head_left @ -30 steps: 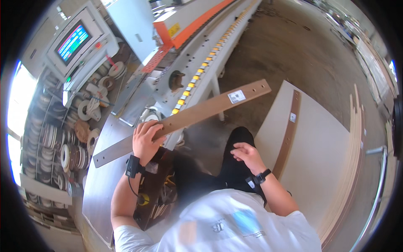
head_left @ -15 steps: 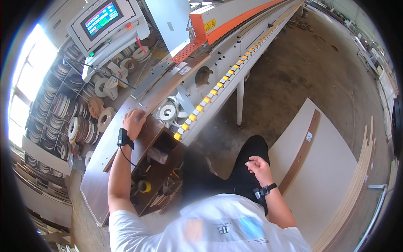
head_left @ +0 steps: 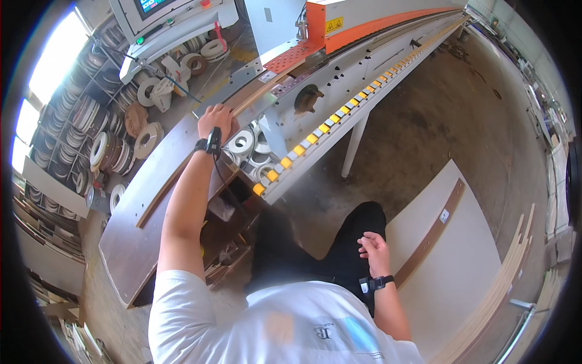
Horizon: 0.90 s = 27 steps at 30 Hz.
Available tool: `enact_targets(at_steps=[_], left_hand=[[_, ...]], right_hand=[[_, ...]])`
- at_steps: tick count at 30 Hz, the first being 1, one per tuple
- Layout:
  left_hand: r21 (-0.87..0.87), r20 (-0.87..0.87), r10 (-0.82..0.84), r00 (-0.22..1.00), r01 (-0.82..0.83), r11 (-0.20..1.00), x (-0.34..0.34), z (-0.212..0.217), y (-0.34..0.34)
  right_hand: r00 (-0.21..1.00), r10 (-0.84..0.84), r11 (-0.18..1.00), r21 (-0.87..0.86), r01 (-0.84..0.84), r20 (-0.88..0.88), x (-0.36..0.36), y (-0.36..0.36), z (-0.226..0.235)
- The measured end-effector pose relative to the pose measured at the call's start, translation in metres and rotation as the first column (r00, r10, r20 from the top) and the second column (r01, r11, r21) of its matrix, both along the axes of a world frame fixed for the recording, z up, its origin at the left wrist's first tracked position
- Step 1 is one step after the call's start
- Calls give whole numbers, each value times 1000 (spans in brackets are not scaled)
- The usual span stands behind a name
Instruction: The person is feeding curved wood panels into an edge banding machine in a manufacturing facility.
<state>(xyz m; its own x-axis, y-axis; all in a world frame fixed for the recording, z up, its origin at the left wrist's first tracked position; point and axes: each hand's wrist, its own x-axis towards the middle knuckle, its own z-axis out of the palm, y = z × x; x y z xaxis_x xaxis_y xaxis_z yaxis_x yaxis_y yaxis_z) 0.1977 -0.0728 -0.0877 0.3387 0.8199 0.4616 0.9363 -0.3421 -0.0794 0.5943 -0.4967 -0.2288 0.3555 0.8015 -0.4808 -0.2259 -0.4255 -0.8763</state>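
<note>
My left hand (head_left: pixel 216 123) rests at the near end of a narrow brown strip (head_left: pixel 254 94), its fingers bent over that end. The strip runs along the machine's infeed, toward the orange guard (head_left: pixel 339 37). Beneath the hand spreads a dark-topped wooden table (head_left: pixel 136 233). A second brown strip (head_left: pixel 159 197) lies on this table, beside my left forearm. My right hand (head_left: pixel 374 252) hangs over my right thigh, loosely curled, fingers slightly apart and no object visible in it. Near it, a brown strip with a white label (head_left: pixel 433 232) lies on a large pale panel (head_left: pixel 467 261).
A row of yellow rollers (head_left: pixel 324 128) edges the machine. Rolls of edge banding (head_left: pixel 242 142) sit under the infeed, and more fill a rack (head_left: pixel 73 133) at left. The control panel (head_left: pixel 176 24) stands at upper left. Long strips (head_left: pixel 485 315) are stacked at right.
My left hand has moved forward along the infeed, and the brown strip has slid farther toward the orange guard. My right hand stays near my thigh, fingers a little more bent. The view has shifted.
</note>
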Motion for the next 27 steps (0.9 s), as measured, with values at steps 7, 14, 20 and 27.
enact_targets(at_steps=[7, 14, 20, 27], left_hand=[[15, 50, 68, 996, -69, 997, 16, -4, 19], [41, 64, 48, 997, -51, 998, 62, -6, 48], [59, 12, 52, 999, -53, 997, 98, -25, 89], [100, 16, 6, 1000, -8, 995, 76, -29, 74]], right_hand=[[987, -133, 991, 11, 134, -96, 15, 6, -12], [996, -43, 999, -24, 41, -84, 12, 18, -13], [993, -86, 996, -10, 85, -75, 12, 10, -14], [967, -193, 975, 77, 208, -164, 21, -8, -17]])
